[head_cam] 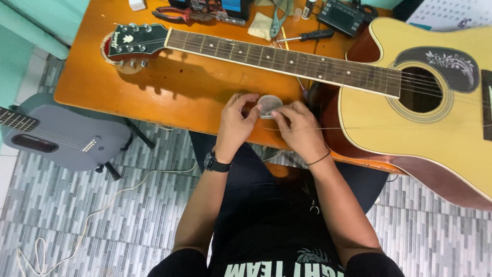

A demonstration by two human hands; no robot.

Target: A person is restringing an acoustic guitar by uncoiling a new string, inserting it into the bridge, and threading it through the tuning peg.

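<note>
Centrally, left hand [237,123] and right hand [297,128] both pinching a small clear round container [269,106] with closed fingers, at the orange worktop's [174,92] near edge, beside the acoustic guitar [410,118], wire trailing right

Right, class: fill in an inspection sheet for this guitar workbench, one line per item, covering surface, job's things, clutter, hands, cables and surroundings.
Surface: glossy orange wooden table.
Job's things: small clear round plastic container, held over the table's near edge; yellow acoustic guitar lying across the table.
Clutter: black-handled screwdriver, red-handled pliers, black electronic device along the far edge.
Hands: left hand and right hand both grip the container.
Cables: thin white cord trailing on the floor.
Surroundings: grey guitar on a stand, grey patterned tile floor.
</note>
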